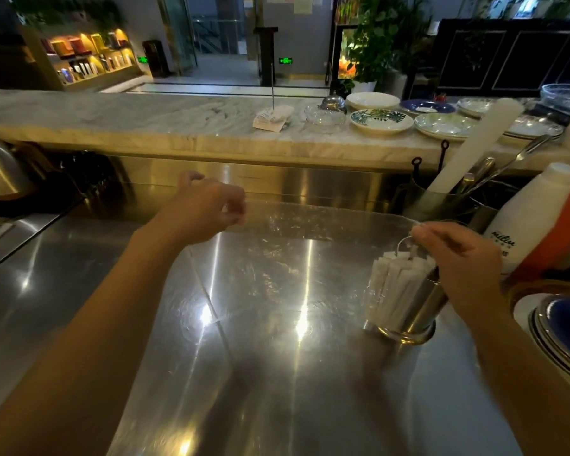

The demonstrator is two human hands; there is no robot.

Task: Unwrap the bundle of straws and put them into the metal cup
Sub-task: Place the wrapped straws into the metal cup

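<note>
Steel surface (260,373) gleams; right hand (454,258), grip pinched on the metal cup (415,307) handle, steadies it, straws (392,284) inside below; left hand (208,209) loosely curled, seemingly empty.

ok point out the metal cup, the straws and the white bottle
metal cup (418,311), head view, shiny side wall
straws (392,281), head view, middle of the wrapped bunch
white bottle (533,218), head view, its body
</note>
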